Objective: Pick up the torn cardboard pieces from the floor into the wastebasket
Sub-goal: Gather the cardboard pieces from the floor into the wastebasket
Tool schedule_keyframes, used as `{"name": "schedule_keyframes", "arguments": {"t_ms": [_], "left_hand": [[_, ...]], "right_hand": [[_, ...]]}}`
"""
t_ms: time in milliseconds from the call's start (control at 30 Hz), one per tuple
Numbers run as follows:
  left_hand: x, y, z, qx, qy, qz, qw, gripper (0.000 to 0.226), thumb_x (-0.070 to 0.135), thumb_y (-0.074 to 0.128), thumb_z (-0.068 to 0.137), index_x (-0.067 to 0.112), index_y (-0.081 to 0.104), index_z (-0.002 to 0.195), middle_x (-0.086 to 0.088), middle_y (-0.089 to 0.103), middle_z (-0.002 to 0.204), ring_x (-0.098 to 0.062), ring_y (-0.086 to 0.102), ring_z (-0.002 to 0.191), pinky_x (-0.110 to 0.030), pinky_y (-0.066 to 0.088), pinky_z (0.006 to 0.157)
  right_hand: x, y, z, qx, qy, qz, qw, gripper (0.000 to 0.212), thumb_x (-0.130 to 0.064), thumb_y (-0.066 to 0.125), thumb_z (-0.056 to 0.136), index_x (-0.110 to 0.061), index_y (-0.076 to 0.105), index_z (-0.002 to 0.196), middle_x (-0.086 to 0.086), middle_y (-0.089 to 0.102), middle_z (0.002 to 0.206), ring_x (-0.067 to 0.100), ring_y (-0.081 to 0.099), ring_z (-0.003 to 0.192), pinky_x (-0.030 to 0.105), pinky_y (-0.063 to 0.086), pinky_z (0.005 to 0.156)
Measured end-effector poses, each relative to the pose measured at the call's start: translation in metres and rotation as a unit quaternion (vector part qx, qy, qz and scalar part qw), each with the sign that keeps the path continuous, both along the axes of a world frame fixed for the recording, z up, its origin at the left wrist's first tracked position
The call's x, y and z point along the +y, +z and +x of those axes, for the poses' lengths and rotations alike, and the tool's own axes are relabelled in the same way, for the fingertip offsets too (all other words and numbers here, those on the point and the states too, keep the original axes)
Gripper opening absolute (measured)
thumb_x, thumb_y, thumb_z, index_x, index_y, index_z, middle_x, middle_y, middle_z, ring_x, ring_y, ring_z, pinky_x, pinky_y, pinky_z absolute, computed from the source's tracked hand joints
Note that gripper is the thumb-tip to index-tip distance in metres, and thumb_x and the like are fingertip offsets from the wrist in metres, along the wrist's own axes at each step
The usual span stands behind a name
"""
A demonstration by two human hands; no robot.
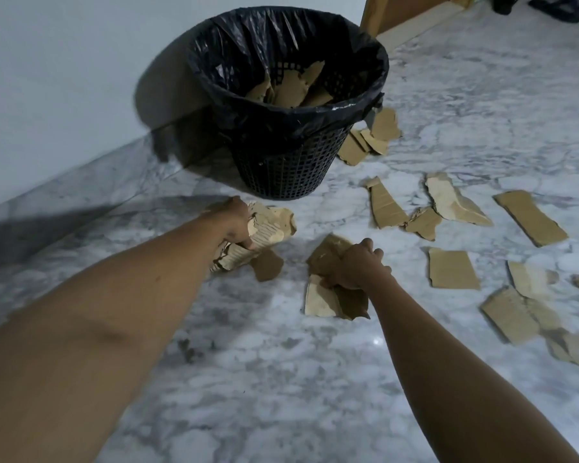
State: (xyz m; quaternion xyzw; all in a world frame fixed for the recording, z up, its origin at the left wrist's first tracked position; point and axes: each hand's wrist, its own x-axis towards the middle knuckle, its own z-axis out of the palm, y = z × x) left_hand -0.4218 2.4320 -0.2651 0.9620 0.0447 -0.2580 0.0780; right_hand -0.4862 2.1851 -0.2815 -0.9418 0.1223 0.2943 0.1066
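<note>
torn cardboard pieces (452, 269) lie scattered on the marble floor (281, 379), mostly from 1 to 4 o'clock of the view's centre, with a few just beside the foot of the wastebasket (281, 168) at its 4 o'clock side. more pieces already sit inside the black-lined wastebasket, which stands at 12 o'clock near the wall (64, 78). the step in hand looks like gathering: the left hand (234, 222) is clenched round a crumpled bundle (271, 225) just below the basket, and the right hand (355, 265), at its 4 o'clock, grips a few stacked scraps (321, 295) low over the floor. next, both handfuls likely need lifting over the wastebasket and letting go, then the rest collected.
</note>
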Motion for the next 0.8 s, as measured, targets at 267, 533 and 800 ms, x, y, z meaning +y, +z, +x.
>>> {"name": "schedule_keyframes", "arguments": {"t_ms": [267, 533, 800], "left_hand": [[-0.002, -0.004, -0.038, 0.013, 0.01, -0.031, 0.999, 0.064, 0.029, 0.081, 0.073, 0.006, 0.052, 0.126, -0.015, 0.063, 0.117, -0.028, 0.063, 0.1, -0.034, 0.055, 0.083], [-0.001, -0.012, -0.088, 0.084, 0.053, -0.084, 0.992, 0.069, 0.037, 0.084, 0.071, 0.006, 0.053, 0.123, -0.014, 0.061, 0.12, -0.027, 0.06, 0.101, -0.031, 0.052, 0.081], [-0.021, 0.013, -0.11, 0.061, 0.017, -0.185, 0.981, 0.06, 0.039, 0.08, 0.075, 0.01, 0.056, 0.122, -0.003, 0.063, 0.108, -0.02, 0.06, 0.095, -0.028, 0.05, 0.078]], "right_hand": [[0.013, 0.011, -0.006, -0.014, 0.071, -0.014, 0.997, 0.092, -0.056, 0.086, 0.068, -0.016, 0.047, 0.141, 0.009, 0.035, 0.133, 0.034, 0.035, 0.127, 0.05, 0.038, 0.098], [0.021, 0.01, -0.047, -0.066, 0.064, 0.041, 0.995, 0.071, -0.037, 0.081, 0.075, -0.021, 0.042, 0.133, 0.005, 0.042, 0.107, 0.036, 0.053, 0.115, 0.042, 0.054, 0.086], [-0.028, 0.014, -0.08, -0.179, -0.311, 0.275, 0.892, 0.044, -0.032, 0.077, 0.082, -0.006, 0.065, 0.115, 0.014, 0.07, 0.108, 0.032, 0.068, 0.096, 0.042, 0.06, 0.084]]}}
